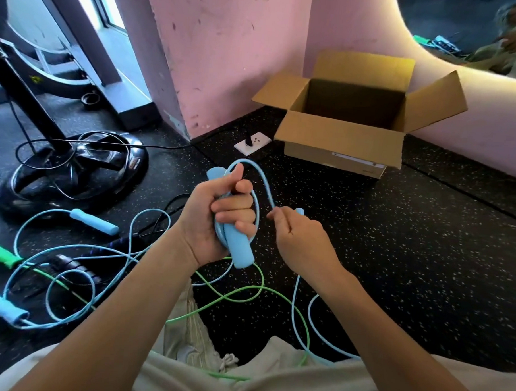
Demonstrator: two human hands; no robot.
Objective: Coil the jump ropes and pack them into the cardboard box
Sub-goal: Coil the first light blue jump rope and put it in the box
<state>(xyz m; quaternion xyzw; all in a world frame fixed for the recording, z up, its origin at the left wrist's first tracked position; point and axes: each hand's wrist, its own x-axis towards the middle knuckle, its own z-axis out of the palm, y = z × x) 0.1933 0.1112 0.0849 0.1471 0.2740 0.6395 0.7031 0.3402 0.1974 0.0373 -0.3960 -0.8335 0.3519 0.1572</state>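
Observation:
My left hand [217, 214] grips a light blue jump rope's foam handles [241, 249] together with a few loops of its cord. My right hand [300, 238] pinches the same blue cord [264, 182], which arcs from the left hand over to it and then trails down past my knee. The open cardboard box [342, 134] stands on the floor ahead, against the pink wall, flaps spread. Another blue jump rope [94, 221] and a green jump rope [0, 255] lie tangled on the floor at the left.
A black exercise-machine base [74, 169] with dark cables sits at the left. A white floor socket [251, 143] lies just left of the box. My legs in light trousers and a shoe [197, 349] fill the bottom of the view.

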